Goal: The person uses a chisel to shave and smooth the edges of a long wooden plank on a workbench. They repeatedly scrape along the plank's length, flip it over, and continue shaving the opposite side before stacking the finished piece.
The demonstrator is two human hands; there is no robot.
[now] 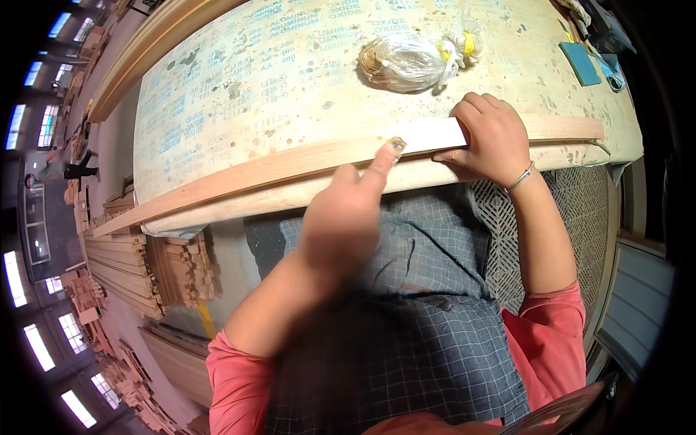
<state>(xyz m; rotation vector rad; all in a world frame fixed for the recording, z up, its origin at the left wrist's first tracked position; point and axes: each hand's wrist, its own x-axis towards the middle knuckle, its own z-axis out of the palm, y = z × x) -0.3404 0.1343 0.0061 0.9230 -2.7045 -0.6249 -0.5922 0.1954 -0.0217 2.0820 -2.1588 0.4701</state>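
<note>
A long pale wooden strip (290,161) lies along the near edge of the bench and reaches past its left end. My right hand (496,138) is closed around the strip, with fingers over the far side and the thumb on the near side. My left hand (344,217), partly blurred, has its index finger stretched to the strip's face and the other fingers curled in. At that fingertip sits a small glossy brownish lump (397,145), too small to name. Beyond the strip lies a knotted clear plastic bag (409,64) with brown stuff inside.
The workbench (312,101) has a stained, printed covering. A teal block (580,64) and a tape roll (613,76) sit at its far right. Long boards (156,51) lie at the left edge. Stacked wooden strips (123,272) stand below on the left. A person (69,168) is far off.
</note>
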